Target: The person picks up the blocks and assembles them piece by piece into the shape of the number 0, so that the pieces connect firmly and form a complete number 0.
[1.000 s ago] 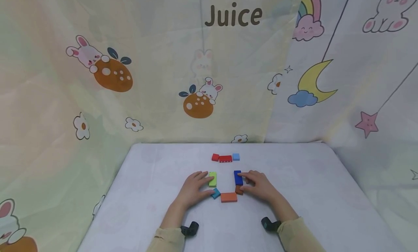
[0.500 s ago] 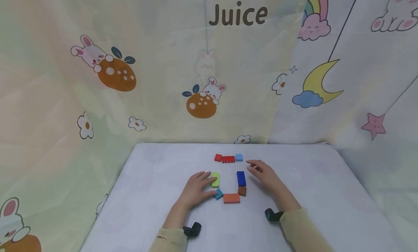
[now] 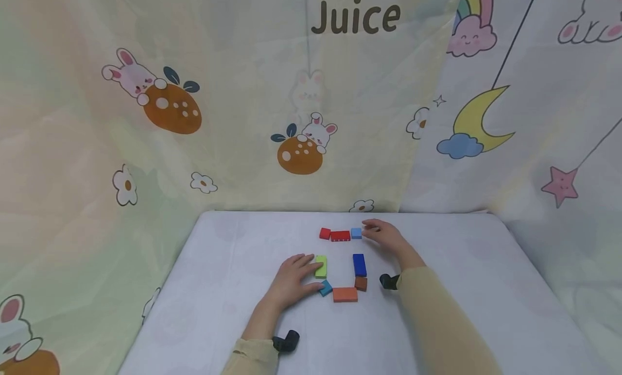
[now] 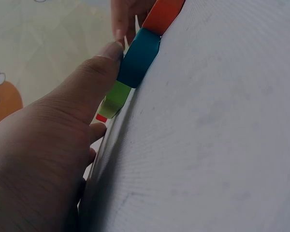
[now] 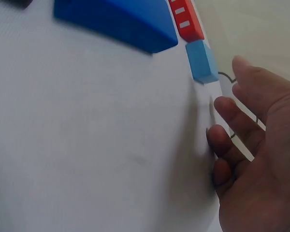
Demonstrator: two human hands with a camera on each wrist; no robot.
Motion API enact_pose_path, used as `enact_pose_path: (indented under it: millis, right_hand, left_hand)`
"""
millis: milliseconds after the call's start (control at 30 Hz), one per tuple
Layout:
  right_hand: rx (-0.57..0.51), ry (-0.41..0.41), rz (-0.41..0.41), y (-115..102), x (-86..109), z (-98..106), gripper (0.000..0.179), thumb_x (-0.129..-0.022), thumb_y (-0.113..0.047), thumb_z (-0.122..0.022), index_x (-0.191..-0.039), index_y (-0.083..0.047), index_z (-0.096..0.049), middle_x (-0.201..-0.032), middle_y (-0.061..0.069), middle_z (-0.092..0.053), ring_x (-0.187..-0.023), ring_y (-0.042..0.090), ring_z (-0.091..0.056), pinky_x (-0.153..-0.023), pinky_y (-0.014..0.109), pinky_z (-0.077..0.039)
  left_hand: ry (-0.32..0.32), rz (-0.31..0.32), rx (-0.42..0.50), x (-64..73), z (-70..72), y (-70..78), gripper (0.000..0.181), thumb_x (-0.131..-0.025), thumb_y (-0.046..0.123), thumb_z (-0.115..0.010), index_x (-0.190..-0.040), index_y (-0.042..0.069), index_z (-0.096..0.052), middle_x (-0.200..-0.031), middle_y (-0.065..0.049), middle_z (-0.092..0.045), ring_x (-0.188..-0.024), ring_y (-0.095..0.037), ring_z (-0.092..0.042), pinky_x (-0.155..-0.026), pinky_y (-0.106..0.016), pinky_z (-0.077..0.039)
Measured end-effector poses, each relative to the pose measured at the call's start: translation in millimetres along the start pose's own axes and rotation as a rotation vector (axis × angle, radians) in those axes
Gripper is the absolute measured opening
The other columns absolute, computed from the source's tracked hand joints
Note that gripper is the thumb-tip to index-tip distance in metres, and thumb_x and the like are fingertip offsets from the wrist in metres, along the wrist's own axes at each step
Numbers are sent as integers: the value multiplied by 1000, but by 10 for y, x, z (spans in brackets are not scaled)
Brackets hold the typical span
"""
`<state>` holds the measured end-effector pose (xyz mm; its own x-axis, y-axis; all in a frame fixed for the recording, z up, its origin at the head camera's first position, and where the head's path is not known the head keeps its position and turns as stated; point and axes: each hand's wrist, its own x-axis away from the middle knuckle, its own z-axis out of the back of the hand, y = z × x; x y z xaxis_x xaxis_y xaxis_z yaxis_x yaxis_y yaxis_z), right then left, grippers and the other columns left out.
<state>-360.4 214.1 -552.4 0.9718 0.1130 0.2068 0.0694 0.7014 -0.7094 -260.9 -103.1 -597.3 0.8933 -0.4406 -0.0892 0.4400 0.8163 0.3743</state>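
Light blue block (image 3: 357, 233) sits near the lower middle of my head view, just left of the right hand (image 3: 386, 236), whose fingers are loosely bent around nothing. The left hand (image 3: 290, 280) is relaxed and part-spread, thumb against the teal block (image 3: 325, 288), a fingertip over the green block (image 3: 321, 267), I judge to steady both. Beyond, the orange block (image 3: 345, 295), brown block (image 3: 361, 283) and dark blue block (image 3: 359, 265) sit close, probably to keep one continuous edge; above, the small red block (image 3: 325, 233) and long red block (image 3: 340, 236) extend the light blue one's row.

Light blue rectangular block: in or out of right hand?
Out: right wrist view shows the light blue block apart from the right hand.
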Motion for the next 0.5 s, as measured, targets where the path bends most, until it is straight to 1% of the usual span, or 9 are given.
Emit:
enact_pose_path:
  millis: [67, 233, 400, 500]
  right_hand:
    - [19, 1, 14, -13, -38, -32, 49, -96, -38, -63, -141, -19, -54, -138, 12, -57, -127, 34, -51, -109, 55, -41]
    - [69, 10, 10, 22, -103, -106, 50, -93, -37, -66, -139, -18, -57, -140, 12, -55, -130, 34, -49, -111, 55, -39]
    - [78, 28, 0, 91, -123, -136, 49, -92, -37, -68, -137, -19, -59, -141, 12, -53, -131, 34, -47, -112, 55, -37]
    - [84, 37, 1, 85, -118, -149, 49, -92, -36, -69, -137, -20, -59, -140, 11, -53, -130, 34, -48, -111, 56, -38]
  left_hand:
    - [-3, 2, -5, -1, -5, -6, 63, -86, 69, -58, -143, 46, -46, -156, 9, -40, -147, -23, -32, -117, -51, -32]
    - [-4, -2, -5, -6, -32, -23, 63, -86, 69, -58, -144, 46, -46, -156, 10, -40, -147, -22, -32, -117, -50, -33]
    - [-5, -2, -6, -3, -44, -32, 63, -86, 69, -58, -144, 47, -45, -157, 10, -40, -147, -22, -31, -117, -50, -33]
    - [-4, -3, -10, -3, -31, -29, 64, -86, 69, -58, -144, 46, -45, -157, 9, -40, -147, -23, -31, -117, -51, -33]
